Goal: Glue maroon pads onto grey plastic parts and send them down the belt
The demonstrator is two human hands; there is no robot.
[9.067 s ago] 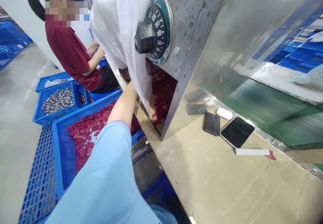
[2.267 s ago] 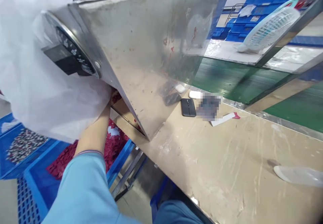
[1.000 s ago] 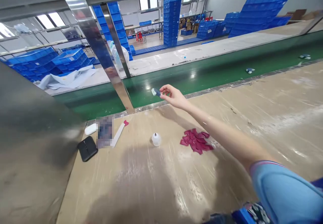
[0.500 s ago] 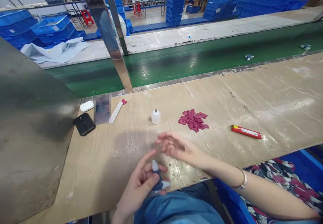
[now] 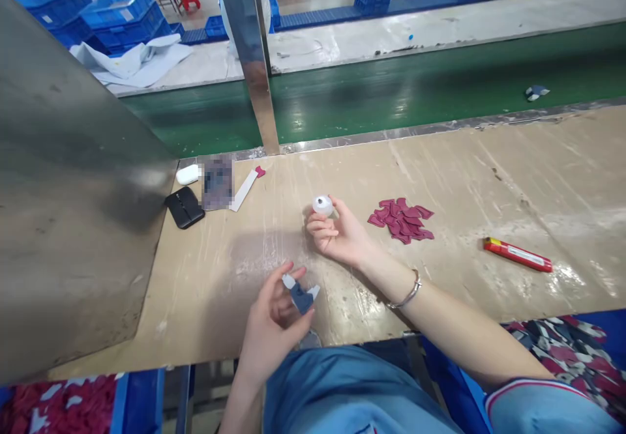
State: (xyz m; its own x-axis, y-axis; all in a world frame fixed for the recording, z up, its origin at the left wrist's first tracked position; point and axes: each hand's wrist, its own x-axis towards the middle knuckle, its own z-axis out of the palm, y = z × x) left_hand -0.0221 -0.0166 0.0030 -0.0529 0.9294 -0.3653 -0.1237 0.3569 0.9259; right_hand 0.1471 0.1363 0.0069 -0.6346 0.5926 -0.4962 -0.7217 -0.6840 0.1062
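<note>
Navy-and-white cutout point(image 5: 300, 297) is being held over the near counter point(image 5: 469, 186), the left hand point(image 5: 267, 330) pinching it; the right hand point(image 5: 340, 235) is gripping a small white bottle point(image 5: 321, 206) beyond. Advisable: holding the cutout by its edges, bottle steady.

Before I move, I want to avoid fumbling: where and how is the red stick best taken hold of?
The red stick is probably best taken by its labelled middle, from above, with the grip across its narrow width: it lies flat on the table, long and slim, slanted, apart from the maroon pile to its left. The right hand is nearer, but holds the bottle.
</note>
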